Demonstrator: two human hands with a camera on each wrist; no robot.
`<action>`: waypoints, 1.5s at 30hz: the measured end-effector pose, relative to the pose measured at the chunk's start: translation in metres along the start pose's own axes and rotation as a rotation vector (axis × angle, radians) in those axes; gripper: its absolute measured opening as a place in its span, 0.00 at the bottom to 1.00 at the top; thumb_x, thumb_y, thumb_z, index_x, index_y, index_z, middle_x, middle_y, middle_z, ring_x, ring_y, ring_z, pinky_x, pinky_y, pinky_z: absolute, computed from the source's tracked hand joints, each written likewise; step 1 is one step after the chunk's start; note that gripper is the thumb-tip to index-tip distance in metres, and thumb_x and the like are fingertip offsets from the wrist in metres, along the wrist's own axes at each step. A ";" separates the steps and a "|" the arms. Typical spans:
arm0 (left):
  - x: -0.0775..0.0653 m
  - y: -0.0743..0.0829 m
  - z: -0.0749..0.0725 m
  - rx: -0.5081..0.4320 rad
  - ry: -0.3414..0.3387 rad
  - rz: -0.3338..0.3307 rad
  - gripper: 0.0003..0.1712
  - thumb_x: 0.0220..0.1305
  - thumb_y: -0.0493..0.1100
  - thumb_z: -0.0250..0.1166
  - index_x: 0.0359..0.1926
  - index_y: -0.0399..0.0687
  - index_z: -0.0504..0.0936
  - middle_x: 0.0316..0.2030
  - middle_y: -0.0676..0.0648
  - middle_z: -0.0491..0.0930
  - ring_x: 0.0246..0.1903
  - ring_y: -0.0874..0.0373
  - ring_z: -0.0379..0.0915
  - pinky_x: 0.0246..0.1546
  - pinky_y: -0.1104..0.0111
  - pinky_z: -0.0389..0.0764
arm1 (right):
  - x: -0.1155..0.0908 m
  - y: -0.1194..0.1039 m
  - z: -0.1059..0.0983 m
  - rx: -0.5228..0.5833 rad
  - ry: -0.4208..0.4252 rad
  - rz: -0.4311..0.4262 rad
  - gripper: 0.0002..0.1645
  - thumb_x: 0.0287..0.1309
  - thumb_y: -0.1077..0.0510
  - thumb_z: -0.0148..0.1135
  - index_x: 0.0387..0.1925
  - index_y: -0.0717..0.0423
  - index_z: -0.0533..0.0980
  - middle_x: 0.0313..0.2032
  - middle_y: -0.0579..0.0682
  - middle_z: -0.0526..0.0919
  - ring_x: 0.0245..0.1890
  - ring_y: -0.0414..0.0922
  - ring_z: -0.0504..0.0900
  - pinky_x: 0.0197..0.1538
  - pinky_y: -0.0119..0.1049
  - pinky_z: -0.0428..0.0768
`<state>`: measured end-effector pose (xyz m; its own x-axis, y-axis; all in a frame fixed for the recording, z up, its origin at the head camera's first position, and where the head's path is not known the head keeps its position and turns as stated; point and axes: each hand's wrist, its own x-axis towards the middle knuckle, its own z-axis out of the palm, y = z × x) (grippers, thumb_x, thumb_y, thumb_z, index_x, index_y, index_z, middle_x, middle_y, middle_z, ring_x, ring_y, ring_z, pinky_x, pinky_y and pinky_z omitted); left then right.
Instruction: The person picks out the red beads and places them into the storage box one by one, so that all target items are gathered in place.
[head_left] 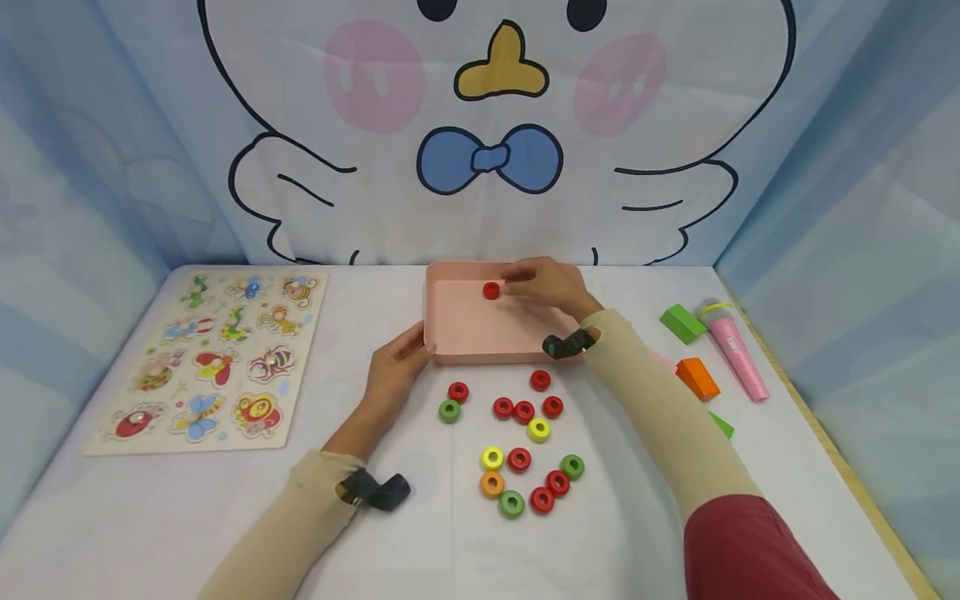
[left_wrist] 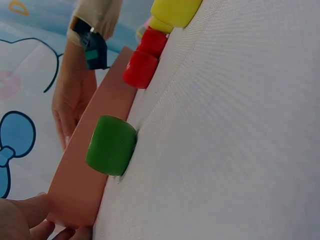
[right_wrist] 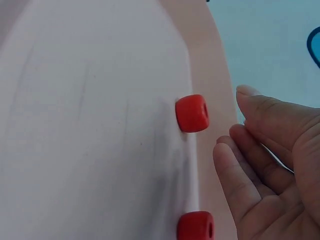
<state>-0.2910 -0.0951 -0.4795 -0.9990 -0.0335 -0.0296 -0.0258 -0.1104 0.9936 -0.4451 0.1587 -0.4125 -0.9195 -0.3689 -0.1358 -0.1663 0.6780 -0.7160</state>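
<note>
Along the white bench (head_left: pixel 420 542)'s far edge, the tray (head_left: pixel 465 329) is pale pink, the beads (right_wrist: pixel 190 114) inside red; nearer, loose rings (head_left: pixel 518 468) mix red, green, yellow, orange. By the left edge, multicoloured insects (head_left: pixel 213 369) pattern a cream board (head_left: pixel 240 358); by the right, a pink microphone (head_left: pixel 739 354), yellow-banded.

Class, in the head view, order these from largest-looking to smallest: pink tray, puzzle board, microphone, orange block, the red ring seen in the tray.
Puzzle board
Pink tray
Microphone
Orange block
Red ring seen in the tray
</note>
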 end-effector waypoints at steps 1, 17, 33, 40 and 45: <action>0.000 0.000 0.000 0.003 -0.004 0.001 0.31 0.69 0.39 0.63 0.70 0.42 0.68 0.67 0.44 0.68 0.65 0.57 0.64 0.61 0.71 0.71 | -0.002 -0.001 -0.001 -0.001 0.006 -0.005 0.21 0.63 0.55 0.66 0.58 0.52 0.79 0.57 0.51 0.78 0.56 0.48 0.73 0.57 0.40 0.78; 0.002 -0.002 0.000 -0.003 -0.015 0.000 0.31 0.69 0.40 0.63 0.70 0.43 0.68 0.67 0.44 0.68 0.66 0.57 0.63 0.62 0.71 0.69 | -0.061 0.010 -0.010 0.116 0.009 -0.078 0.22 0.63 0.56 0.67 0.58 0.56 0.78 0.55 0.51 0.81 0.55 0.46 0.77 0.60 0.40 0.76; 0.004 -0.002 0.002 -0.024 0.002 -0.035 0.31 0.68 0.38 0.64 0.70 0.42 0.68 0.67 0.45 0.68 0.65 0.58 0.64 0.59 0.72 0.72 | -0.154 0.035 -0.003 0.188 0.006 -0.053 0.23 0.61 0.52 0.68 0.58 0.48 0.79 0.54 0.47 0.82 0.56 0.47 0.77 0.60 0.44 0.77; -0.002 0.012 0.004 -0.007 -0.013 -0.077 0.32 0.69 0.37 0.62 0.71 0.42 0.65 0.69 0.44 0.65 0.67 0.57 0.61 0.62 0.70 0.70 | -0.180 0.059 0.009 0.236 -0.044 -0.035 0.24 0.60 0.51 0.69 0.57 0.51 0.79 0.54 0.49 0.82 0.57 0.48 0.78 0.58 0.43 0.78; 0.002 0.000 0.002 -0.023 -0.016 -0.036 0.31 0.68 0.39 0.64 0.71 0.44 0.67 0.68 0.46 0.66 0.66 0.58 0.62 0.61 0.72 0.70 | -0.187 0.068 0.021 0.265 -0.076 -0.017 0.25 0.58 0.51 0.70 0.57 0.51 0.79 0.54 0.48 0.82 0.55 0.47 0.79 0.59 0.42 0.78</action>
<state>-0.2926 -0.0930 -0.4793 -0.9979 -0.0131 -0.0636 -0.0613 -0.1340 0.9891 -0.2766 0.2606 -0.4507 -0.8865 -0.4321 -0.1657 -0.0734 0.4848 -0.8715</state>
